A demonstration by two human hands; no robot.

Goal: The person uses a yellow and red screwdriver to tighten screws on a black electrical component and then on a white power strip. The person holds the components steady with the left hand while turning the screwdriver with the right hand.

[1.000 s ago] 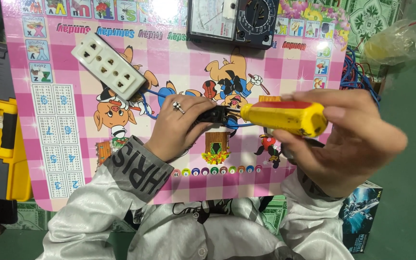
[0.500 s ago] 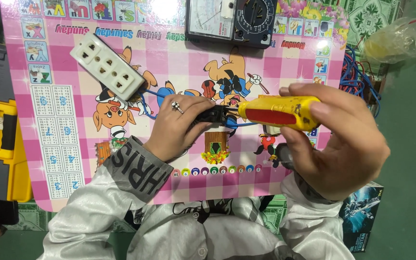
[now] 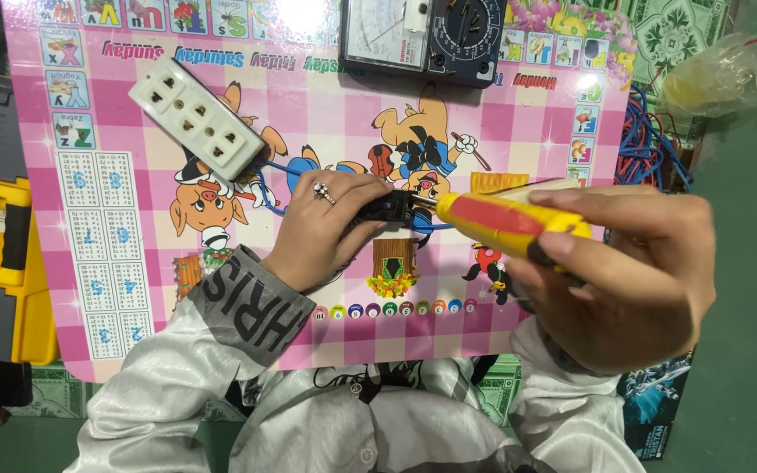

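— What is lying at the far left?

— A yellow toolbox (image 3: 10,263) is sitting there, cut off by the frame edge, so its contents are not showing. Beside it a pink cartoon-printed counter (image 3: 116,263) is carrying everything else.

— And on it?

— A white socket strip (image 3: 196,116) is lying tilted near the upper left, with a blue cable (image 3: 266,193) running from it and disappearing under the left hand (image 3: 321,232). That hand, wearing a ring, is closing down on a black plug (image 3: 387,208); its fingers are covering most of the plug, so only the right end is showing.

— The other hand?

— The right hand (image 3: 624,271) is wrapping shut around a yellow and red screwdriver (image 3: 505,221), whose tip is touching the plug's exposed end. The hand is hiding the handle's rear.

— Anything farther out?

— An analogue multimeter (image 3: 422,39) is resting at the top edge, partly cut off. At the right, tangled blue and red wires (image 3: 650,153) are peeking past the counter, and a clear plastic bag (image 3: 725,74) is holding something yellowish that is hard to make out.
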